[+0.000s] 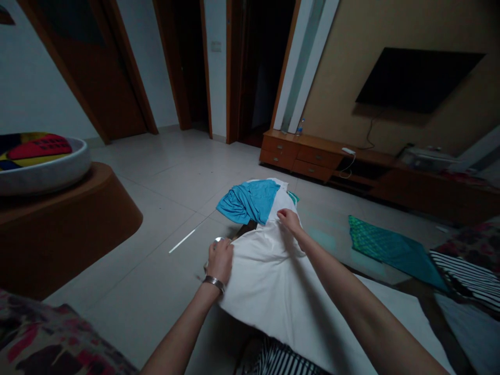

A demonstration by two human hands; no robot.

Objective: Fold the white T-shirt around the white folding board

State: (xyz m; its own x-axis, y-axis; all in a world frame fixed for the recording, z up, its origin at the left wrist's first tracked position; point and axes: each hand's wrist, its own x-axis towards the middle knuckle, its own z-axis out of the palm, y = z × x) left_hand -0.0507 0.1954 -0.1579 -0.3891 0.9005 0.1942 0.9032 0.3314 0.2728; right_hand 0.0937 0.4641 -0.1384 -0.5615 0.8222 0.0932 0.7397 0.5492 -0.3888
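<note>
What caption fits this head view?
Both hands, left and right, grip a white cloth beside a blue garment.

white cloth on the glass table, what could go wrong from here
The white cloth hangs past the table's near edge, so it might slide off if the left hand or right hand lets go. Tugging it could also drag the blue garment lying on its far end.
</note>
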